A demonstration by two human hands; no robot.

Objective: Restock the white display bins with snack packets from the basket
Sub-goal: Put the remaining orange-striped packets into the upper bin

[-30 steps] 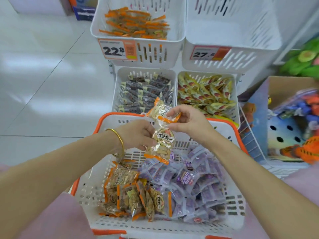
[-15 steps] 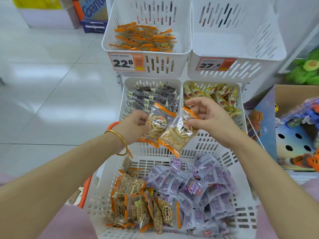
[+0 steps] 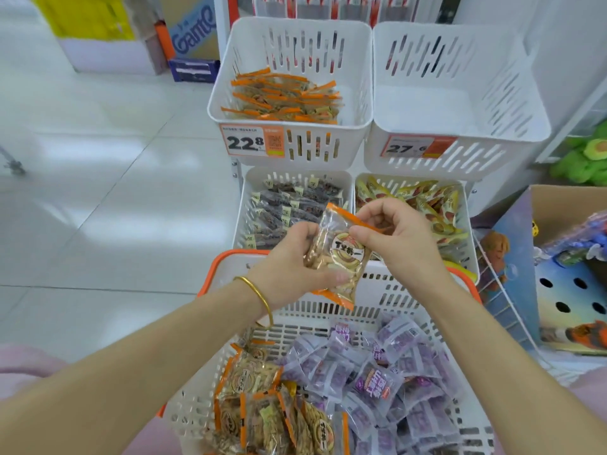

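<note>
The orange-rimmed basket (image 3: 226,259) stands before the white display bins (image 3: 290,124). Above its far rim, the left hand (image 3: 289,261) curls round the lower part of a clear, orange-edged snack packet (image 3: 341,261); the right hand (image 3: 399,244) pinches its top edge.

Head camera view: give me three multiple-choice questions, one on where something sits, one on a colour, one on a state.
1. Where do the purple packets lie? A in the basket; B on a shelf top; C in a hand.
2. The basket's rim is: A blue; B orange; C green.
3. The bin tagged 27.6 is: A heaped full; B tipped over; C showing no packets.

Answers: A, they fill the basket's right side; B, an orange edge runs along its top; C, its inside shows only bare white.
</note>
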